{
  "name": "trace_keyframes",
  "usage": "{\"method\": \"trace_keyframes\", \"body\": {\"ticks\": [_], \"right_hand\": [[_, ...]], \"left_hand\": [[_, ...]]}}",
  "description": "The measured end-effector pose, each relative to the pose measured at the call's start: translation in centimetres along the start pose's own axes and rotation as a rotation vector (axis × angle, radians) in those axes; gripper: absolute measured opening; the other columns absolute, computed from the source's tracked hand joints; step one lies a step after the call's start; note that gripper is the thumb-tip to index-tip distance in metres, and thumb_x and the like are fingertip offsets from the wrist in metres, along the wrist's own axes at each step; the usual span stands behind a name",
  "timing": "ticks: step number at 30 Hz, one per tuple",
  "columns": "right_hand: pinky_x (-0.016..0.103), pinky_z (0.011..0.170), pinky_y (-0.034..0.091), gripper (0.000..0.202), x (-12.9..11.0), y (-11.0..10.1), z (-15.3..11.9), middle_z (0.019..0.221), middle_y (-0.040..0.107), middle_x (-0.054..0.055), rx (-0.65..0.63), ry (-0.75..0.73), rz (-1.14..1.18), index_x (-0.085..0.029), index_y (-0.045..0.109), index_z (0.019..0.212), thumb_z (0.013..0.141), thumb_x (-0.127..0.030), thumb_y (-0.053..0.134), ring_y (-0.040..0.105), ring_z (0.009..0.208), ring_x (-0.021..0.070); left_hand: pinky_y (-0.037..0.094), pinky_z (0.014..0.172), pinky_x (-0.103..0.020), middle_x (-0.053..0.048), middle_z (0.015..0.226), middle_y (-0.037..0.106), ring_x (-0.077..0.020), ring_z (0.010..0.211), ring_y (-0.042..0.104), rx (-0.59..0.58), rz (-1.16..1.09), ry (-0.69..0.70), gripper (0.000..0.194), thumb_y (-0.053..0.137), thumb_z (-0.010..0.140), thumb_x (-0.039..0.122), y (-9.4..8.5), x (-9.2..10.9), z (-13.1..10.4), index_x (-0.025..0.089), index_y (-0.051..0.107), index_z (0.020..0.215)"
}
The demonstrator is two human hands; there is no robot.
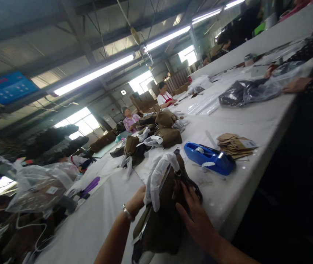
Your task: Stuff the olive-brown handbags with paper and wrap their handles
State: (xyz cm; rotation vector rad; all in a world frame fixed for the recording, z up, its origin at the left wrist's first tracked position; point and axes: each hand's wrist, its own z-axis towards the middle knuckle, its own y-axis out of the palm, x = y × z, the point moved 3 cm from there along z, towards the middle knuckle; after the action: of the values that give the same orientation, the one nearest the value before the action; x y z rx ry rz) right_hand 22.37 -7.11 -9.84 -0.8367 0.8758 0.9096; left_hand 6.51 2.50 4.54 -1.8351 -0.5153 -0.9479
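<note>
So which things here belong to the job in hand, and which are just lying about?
Job in hand:
- dark olive bag, right hand flat on its side, left hand against it, fingers hidden
- its white-wrapped handles
- similar bags piled beyond, probably

Lying about, untouched by these hands:
- blue tape dispenser
- brown paper stack
- purple item, blurred

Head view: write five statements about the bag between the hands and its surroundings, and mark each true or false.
1. The right hand lies against the bag. True.
2. Both wrists are bare. False: a silver bracelet circles the left wrist.
3. The bag's handle is wrapped in white material. True.
4. Brown paper pieces lie piled beside the tape dispenser. True.
5. The tape dispenser is red. False: it is blue.
</note>
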Motion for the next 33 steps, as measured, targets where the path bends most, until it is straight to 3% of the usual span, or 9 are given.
{"method": "trace_keyframes", "body": {"ticks": [6,9,12,17,20,23,28,31,33], "right_hand": [[0.051,0.123,0.034,0.068,0.4,-1.6,-0.1,0.167,0.024,0.013,-0.089,0.032,-0.073,-0.017,0.036,0.158,0.1,-0.051,0.047,0.029,0.152,0.0315],[0.053,0.122,0.035,0.066,0.3,-1.3,0.1,0.166,0.028,0.014,-0.086,0.022,-0.111,-0.017,0.038,0.157,0.101,-0.05,0.047,0.031,0.152,0.0321],[0.053,0.12,0.038,0.062,0.1,-1.5,0.1,0.163,0.032,0.016,-0.089,-0.019,-0.14,-0.015,0.045,0.153,0.101,-0.048,0.049,0.034,0.15,0.0328],[0.038,0.1,0.058,0.036,-3.0,-6.5,0.6,0.136,0.062,0.009,0.089,-0.186,-0.062,-0.026,0.059,0.136,0.102,-0.035,0.053,0.065,0.118,0.0236],[0.03,0.095,0.057,0.025,-6.1,-10.0,2.0,0.118,0.067,0.005,0.268,-0.341,-0.04,-0.029,0.061,0.126,0.101,-0.027,0.057,0.067,0.106,0.0189],[0.033,0.108,0.049,0.031,-8.6,-10.8,4.4,0.125,0.066,0.005,0.275,-0.477,-0.089,-0.028,0.059,0.13,0.099,-0.027,0.061,0.062,0.12,0.0205],[0.034,0.107,0.05,0.042,-10.7,-8.1,7.4,0.13,0.067,0.007,0.079,-0.574,-0.106,-0.024,0.055,0.136,0.096,-0.028,0.066,0.062,0.122,0.0216],[0.034,0.096,0.055,0.029,-11.5,-7.0,8.2,0.118,0.071,0.008,0.084,-0.606,-0.114,-0.02,0.062,0.126,0.098,-0.022,0.062,0.068,0.109,0.0227],[0.032,0.088,0.056,0.02,-11.8,-6.7,8.6,0.108,0.073,0.008,0.077,-0.609,-0.119,-0.019,0.066,0.117,0.099,-0.02,0.059,0.071,0.097,0.0222]], "left_hand": [[0.046,0.111,-0.049,-0.012,0.152,0.053,-0.0317,0.137,0.053,0.372,-0.155,0.238,0.072,0.028,0.099,0.07,0.2,3.0,-7.2,0.022,0.049,0.149],[0.045,0.111,-0.049,-0.01,0.159,0.045,-0.0343,0.143,0.046,0.406,0.155,0.393,0.086,0.061,0.087,0.068,3.2,6.1,-9.5,0.032,0.03,0.159],[0.052,0.101,-0.045,-0.013,0.142,0.062,-0.0334,0.126,0.062,0.477,0.347,0.341,0.083,0.071,0.086,0.042,4.7,8.0,-9.1,0.029,0.032,0.159],[0.052,0.07,-0.024,-0.004,0.097,0.071,-0.0148,0.077,0.064,0.387,-0.052,0.324,0.056,0.065,0.091,0.035,0.9,8.9,-7.1,0.023,0.054,0.145],[0.048,0.067,-0.018,-0.001,0.096,0.067,-0.0088,0.073,0.056,0.29,-0.265,0.357,0.054,0.076,0.085,0.035,-1.5,8.3,-6.7,0.023,0.063,0.136],[0.039,0.055,-0.015,0.002,0.084,0.062,-0.0053,0.062,0.046,0.258,-0.277,0.345,0.054,0.08,0.083,0.039,-2.2,7.5,-6.4,0.023,0.066,0.132],[0.047,0.057,-0.02,-0.001,0.091,0.067,-0.009,0.063,0.055,0.43,0.236,0.491,0.037,0.067,0.094,0.037,-2.1,8.2,-7.1,0.025,0.067,0.13],[0.054,0.078,-0.028,-0.008,0.118,0.067,-0.018,0.09,0.066,0.772,0.775,0.786,0.027,0.068,0.094,0.025,-1.7,9.1,-9.1,0.024,0.073,0.12],[0.053,0.083,-0.03,-0.008,0.113,0.07,-0.0203,0.094,0.066,0.953,1.077,0.951,0.031,0.071,0.091,0.018,-1.0,9.0,-10.2,0.022,0.071,0.122]]}}
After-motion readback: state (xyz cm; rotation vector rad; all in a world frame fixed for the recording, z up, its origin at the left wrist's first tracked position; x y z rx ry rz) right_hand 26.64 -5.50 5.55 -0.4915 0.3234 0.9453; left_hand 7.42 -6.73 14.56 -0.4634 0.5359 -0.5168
